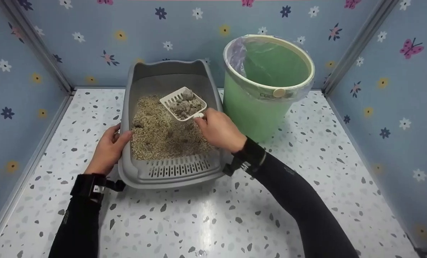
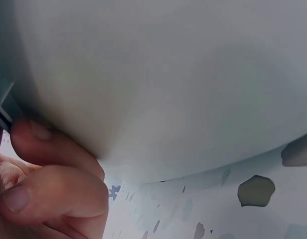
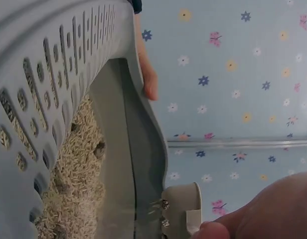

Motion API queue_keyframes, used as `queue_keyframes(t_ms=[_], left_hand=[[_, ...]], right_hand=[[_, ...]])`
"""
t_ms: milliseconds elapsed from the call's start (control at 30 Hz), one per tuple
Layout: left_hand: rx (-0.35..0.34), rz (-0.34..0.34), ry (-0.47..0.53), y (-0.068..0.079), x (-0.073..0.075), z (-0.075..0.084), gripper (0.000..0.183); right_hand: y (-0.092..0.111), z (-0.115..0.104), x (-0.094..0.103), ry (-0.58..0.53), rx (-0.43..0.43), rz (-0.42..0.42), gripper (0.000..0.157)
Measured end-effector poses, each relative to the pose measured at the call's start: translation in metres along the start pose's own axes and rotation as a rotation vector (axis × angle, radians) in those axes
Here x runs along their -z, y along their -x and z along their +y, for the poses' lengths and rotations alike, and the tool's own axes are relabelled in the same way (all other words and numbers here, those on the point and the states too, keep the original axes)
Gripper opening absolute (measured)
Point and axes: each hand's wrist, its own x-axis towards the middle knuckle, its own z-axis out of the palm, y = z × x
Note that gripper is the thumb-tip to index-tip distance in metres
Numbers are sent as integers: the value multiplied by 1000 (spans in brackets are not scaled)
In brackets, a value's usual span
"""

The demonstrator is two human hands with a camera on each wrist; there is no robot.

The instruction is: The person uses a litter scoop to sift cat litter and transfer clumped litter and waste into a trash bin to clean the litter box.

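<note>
A grey litter box (image 1: 175,181) stands on the speckled floor, partly filled with pale granular litter (image 1: 152,130). My left hand (image 1: 107,149) grips its left side, thumb over the rim. In the left wrist view, bent fingers (image 2: 64,194) lie beside the box's outer wall (image 2: 168,89). With my right hand (image 1: 222,129) I hold the short handle of a white slotted litter scoop (image 1: 174,97) above the litter. Greyish clumps (image 1: 185,106) fill the scoop. The right wrist view shows the scoop's side (image 3: 183,199) close to my right thumb (image 3: 213,230).
Close to the box's right side stands a tall green bin (image 1: 258,116) with a cream rim and a clear plastic liner (image 1: 237,59). Blue flowered walls (image 1: 184,21) enclose the back and both sides. White speckled floor (image 1: 206,218) extends in front of the box.
</note>
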Motion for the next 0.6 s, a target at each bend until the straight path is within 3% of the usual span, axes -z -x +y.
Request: queue_keyframes(t_ms=[100, 467, 600], left_hand=[[-10, 6, -11, -1, 1, 2, 89], [-9, 19, -9, -3, 1, 2, 90], [-4, 21, -4, -1, 0, 0, 91]], right_hand=[[4, 2, 2, 0, -24, -38, 28], [0, 1, 6, 38, 15, -22, 31], [2, -2, 5, 53, -8, -28, 29]])
